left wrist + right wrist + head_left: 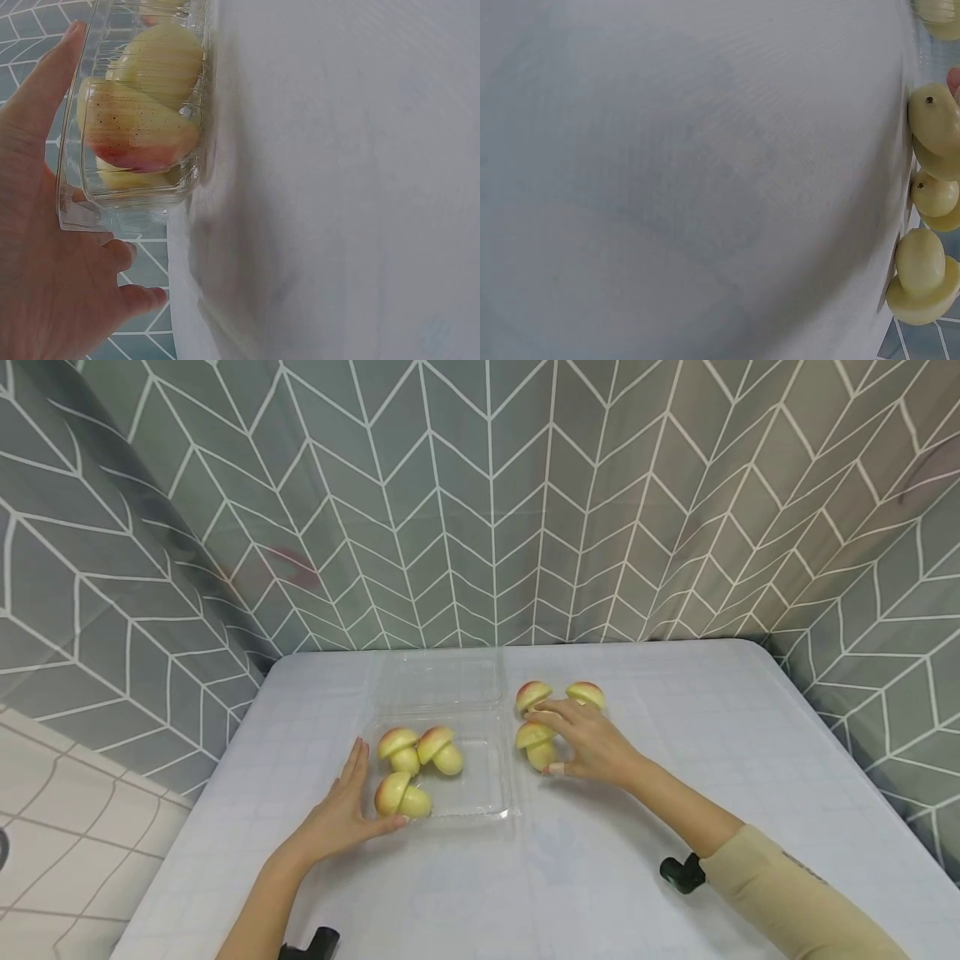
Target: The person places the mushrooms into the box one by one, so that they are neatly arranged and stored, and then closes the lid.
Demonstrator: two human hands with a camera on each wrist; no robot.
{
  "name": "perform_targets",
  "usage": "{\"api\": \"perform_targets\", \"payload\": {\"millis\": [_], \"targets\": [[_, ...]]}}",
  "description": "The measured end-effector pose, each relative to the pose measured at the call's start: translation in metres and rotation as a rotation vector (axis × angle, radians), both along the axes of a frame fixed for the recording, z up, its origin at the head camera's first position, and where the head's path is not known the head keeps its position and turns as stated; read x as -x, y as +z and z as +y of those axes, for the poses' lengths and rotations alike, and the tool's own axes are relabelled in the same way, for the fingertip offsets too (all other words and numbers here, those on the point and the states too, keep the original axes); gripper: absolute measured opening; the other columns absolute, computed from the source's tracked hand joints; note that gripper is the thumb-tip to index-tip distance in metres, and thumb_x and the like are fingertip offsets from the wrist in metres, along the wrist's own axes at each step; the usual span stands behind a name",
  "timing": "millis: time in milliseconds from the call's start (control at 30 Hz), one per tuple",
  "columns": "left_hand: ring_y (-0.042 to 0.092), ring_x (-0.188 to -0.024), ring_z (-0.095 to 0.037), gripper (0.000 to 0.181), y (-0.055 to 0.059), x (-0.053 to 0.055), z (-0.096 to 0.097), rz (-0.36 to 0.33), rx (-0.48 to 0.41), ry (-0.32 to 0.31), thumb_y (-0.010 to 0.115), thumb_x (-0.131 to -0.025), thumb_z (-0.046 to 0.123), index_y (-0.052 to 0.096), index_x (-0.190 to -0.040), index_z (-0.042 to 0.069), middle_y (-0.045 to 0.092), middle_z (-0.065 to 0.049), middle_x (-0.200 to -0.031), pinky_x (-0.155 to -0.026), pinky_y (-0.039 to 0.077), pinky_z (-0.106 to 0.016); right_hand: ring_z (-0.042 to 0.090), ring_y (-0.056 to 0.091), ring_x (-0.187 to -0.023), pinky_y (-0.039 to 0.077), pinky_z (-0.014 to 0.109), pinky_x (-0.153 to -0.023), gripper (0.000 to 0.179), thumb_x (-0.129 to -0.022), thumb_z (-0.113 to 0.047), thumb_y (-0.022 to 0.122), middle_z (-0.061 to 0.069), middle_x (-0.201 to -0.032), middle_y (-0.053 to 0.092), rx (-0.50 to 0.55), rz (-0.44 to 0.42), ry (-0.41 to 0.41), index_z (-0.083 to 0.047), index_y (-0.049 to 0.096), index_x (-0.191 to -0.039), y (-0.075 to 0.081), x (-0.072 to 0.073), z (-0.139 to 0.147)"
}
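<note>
A clear plastic clamshell box (472, 785) lies unfolded on the table, its lid (438, 681) to the back. Inside its left half sit three yellow mushroom-shaped pieces with reddish caps, the front one (402, 796) near the left hand. My left hand (333, 818) rests against the box's left front corner, fingers straight along the side and thumb at the front rim. Right of the box, my right hand (588, 745) has thumb and fingers around a mushroom-shaped piece (536, 743) standing on the table; the hand partly covers it. In the right wrist view only a fingertip (954, 79) shows.
Two more mushroom-shaped pieces, one (531, 693) at the left and one (587, 693) at the right, stand just behind the right hand. A white cloth covers the table (750, 718). A grey patterned curtain (487, 510) hangs along the back and sides.
</note>
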State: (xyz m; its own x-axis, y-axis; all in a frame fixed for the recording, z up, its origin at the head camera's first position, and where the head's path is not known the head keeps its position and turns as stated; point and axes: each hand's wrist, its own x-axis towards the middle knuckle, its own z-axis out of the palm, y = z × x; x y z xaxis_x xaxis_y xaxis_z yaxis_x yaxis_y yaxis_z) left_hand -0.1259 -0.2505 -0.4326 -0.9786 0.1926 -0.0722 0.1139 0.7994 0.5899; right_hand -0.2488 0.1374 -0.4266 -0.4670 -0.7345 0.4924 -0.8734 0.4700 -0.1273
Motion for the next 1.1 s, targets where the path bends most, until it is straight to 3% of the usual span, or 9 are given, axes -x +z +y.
{"api": "perform_targets", "payload": {"millis": [300,500,767,1100], "targets": [[0.004,-0.143,-0.044,0.127,-0.003,0.0,0.0,-0.002,0.0,0.003,0.074,-0.075,0.059,-0.007,-0.151,-0.002,-0.012,-0.017,-0.159,-0.108,0.014,-0.065,0.026,0.05,-0.12,0.032,0.052,-0.107,0.081,-0.061,-0.035,0.089,0.011,-0.129,0.054,-0.047,-0.017,-0.021,-0.012,0.056,-0.13,-0.006,0.001,0.0],[0.007,-0.141,-0.049,0.127,-0.002,-0.001,0.001,0.0,0.008,0.009,0.073,-0.074,0.06,-0.007,-0.152,0.0,-0.01,-0.018,-0.159,-0.103,0.022,-0.068,0.028,0.051,-0.118,0.036,0.056,-0.103,0.082,-0.06,-0.04,0.089,0.012,-0.126,0.055,-0.046,-0.01,-0.027,-0.013,0.055,-0.13,-0.014,0.002,0.001],[0.006,-0.14,-0.05,0.127,-0.001,-0.001,0.0,-0.009,0.022,0.007,0.072,-0.075,0.062,-0.008,-0.152,-0.001,-0.011,-0.018,-0.159,-0.103,0.023,-0.069,0.027,0.051,-0.118,0.036,0.053,-0.103,0.08,-0.063,-0.044,0.087,0.01,-0.127,0.055,-0.065,-0.031,-0.036,-0.015,0.056,-0.13,-0.018,0.002,-0.001],[0.006,-0.14,-0.05,0.127,0.003,-0.001,0.0,-0.027,0.019,0.009,0.071,-0.075,0.062,-0.009,-0.152,0.0,-0.013,-0.016,-0.159,-0.103,0.023,-0.069,0.03,0.051,-0.119,0.037,0.053,-0.104,0.08,-0.063,-0.034,0.089,0.012,-0.129,0.054,-0.089,-0.058,-0.076,-0.009,0.054,-0.131,-0.019,0.001,-0.005]]}}
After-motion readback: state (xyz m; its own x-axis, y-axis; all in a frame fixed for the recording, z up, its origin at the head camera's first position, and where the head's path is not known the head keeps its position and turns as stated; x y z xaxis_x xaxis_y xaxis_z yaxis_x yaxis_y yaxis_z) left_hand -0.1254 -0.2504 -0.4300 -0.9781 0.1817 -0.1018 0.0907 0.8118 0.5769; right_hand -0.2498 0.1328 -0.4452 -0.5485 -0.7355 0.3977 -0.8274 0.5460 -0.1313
